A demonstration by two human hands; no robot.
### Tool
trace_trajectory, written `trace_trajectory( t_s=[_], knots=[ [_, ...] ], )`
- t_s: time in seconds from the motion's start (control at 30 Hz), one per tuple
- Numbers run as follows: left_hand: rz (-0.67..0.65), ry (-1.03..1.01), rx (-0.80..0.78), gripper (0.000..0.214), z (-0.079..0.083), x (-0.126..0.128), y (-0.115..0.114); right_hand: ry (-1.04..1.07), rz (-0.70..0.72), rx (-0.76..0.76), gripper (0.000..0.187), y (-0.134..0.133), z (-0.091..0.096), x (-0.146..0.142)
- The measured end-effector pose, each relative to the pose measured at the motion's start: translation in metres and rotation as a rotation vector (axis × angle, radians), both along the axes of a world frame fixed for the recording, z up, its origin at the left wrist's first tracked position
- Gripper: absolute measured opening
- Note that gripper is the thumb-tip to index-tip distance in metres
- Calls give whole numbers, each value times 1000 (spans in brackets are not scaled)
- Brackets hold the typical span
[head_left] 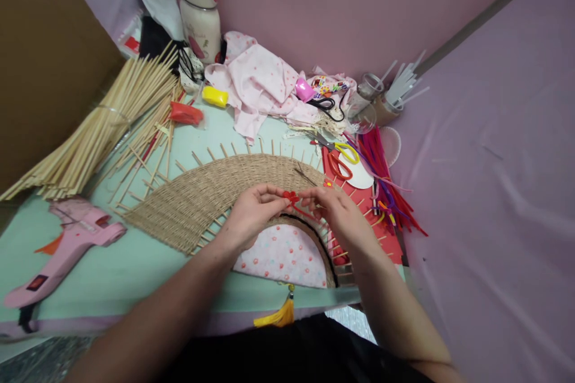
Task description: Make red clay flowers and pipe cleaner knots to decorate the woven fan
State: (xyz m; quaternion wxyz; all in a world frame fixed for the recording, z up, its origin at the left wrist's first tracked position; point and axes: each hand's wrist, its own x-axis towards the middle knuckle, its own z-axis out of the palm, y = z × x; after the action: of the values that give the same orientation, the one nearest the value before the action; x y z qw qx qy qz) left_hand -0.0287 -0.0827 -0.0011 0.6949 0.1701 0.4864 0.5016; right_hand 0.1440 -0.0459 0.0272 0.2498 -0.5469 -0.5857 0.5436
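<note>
My left hand [256,212] pinches a small red flower [291,197], which looks bent from fuzzy pipe cleaner. A red stem slants from it down toward my right hand [336,212], whose curled fingers close in at the flower's right side; their exact grip is partly hidden. Beneath both hands lies a woven fan-shaped piece [193,203] with thin sticks poking out along its edges. Its inner half-round is covered in pink patterned cloth [283,254] with a dark rim. From the cloth's lower edge hangs a yellow tassel [281,314].
A pink glue gun [67,251] lies at left below a bundle of sticks [99,125]. Scissors [341,155] and coloured pipe cleaners [381,173] are at right, by red sheets [390,245]. A bottle [200,18], crumpled cloth [265,72] and cups [362,99] stand behind.
</note>
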Motion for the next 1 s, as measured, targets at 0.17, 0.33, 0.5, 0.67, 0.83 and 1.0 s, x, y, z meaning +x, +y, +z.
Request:
trace_trajectory(
  t_s=[0.17, 0.33, 0.5, 0.67, 0.83, 1.0],
  knots=[
    [9, 17, -24, 20, 3, -2, 1, -20, -58, 60, 49, 24, 2, 15],
    [11, -1, -8, 16, 6, -4, 1, -370, 7, 569, 19, 71, -6, 20],
    [55, 13, 0, 17, 5, -6, 2, -570, 264, 850, 15, 123, -20, 1],
    [79, 25, 4, 19, 6, -8, 3, -632, 491, 923, 11, 148, -26, -27],
    [105, 49, 13, 16, 3, -11, 4, -838, 712, 1107, 15, 149, -30, -38],
    [127, 43, 6, 16, 3, -13, 5, -951, 810, 1185, 15, 147, -32, -42]
  ],
)
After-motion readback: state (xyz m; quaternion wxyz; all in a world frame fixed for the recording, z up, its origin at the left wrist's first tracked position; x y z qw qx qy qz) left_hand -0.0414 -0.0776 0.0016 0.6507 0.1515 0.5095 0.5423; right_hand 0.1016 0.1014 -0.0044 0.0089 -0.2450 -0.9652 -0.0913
